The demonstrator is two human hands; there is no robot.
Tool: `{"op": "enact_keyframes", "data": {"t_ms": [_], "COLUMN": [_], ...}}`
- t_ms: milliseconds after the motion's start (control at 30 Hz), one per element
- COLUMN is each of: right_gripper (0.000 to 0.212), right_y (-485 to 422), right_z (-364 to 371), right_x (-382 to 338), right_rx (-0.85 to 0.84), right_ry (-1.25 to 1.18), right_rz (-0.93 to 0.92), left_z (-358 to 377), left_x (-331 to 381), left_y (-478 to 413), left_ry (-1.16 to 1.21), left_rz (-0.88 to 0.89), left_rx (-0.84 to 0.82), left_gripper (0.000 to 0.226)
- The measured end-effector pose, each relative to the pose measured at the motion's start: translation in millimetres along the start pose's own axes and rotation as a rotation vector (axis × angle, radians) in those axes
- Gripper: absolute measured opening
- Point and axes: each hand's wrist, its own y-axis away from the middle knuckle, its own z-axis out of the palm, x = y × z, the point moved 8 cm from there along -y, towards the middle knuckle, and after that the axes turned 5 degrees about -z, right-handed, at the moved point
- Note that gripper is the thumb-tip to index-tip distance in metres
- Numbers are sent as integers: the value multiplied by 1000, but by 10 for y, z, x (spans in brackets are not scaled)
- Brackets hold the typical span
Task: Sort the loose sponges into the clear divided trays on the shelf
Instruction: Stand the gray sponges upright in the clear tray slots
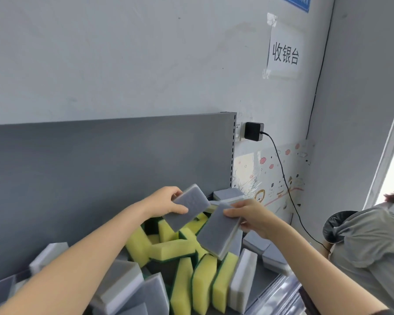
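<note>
Over the grey metal shelf unit (100, 169), both hands are busy. Left hand (166, 202) is pinching a flat grey rectangular sponge (188, 210) by one end, fingers (175, 192) curled round its edge. Right hand (251, 215) is gripping a second grey sponge with a white layer (217, 231), tilted, just beside the first. Both are hovering above jumbled yellow-and-green foam sponges (168, 247) lying on the shelf, with grey-white sponges (121, 285) around them.
</note>
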Motion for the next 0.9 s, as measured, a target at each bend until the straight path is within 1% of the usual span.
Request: {"op": "enact_keyframes", "data": {"t_ms": [133, 233, 300, 400, 433, 500, 600, 900], "right_gripper": [15, 13, 14, 16, 17, 18, 19, 19], "right_y": [125, 214, 266, 330, 341, 384, 460, 919], "right_z": [88, 236, 352, 546, 617, 788, 1128, 2354], "right_x": [-412, -621, -723, -878, -930, -1065, -1247, -1625], "right_rx": [22, -16, -48, -101, -112, -140, -195, -429], "right_ry": [34, -42, -92, -135, -136, -145, -162, -206], "right_rz": [-181, -270, -312, -383, -408, -461, -514, -541], "left_z": [-292, -466, -601, -801, -855, -972, -1143, -1579], "left_x": [3, -9, -44, -103, -127, -194, -349, -854], "left_y": [231, 485, 690, 1058, 1190, 1467, 1898, 3255], "left_ry": [124, 142, 160, 186, 188, 162, 119, 111], "left_rz": [-2, 3, 1, -6, -8, -21, -82, -242], "left_rx": [155, 246, 313, 409, 435, 494, 573, 754], "left_gripper": [32, 41, 52, 79, 83, 79, 61, 32]}}
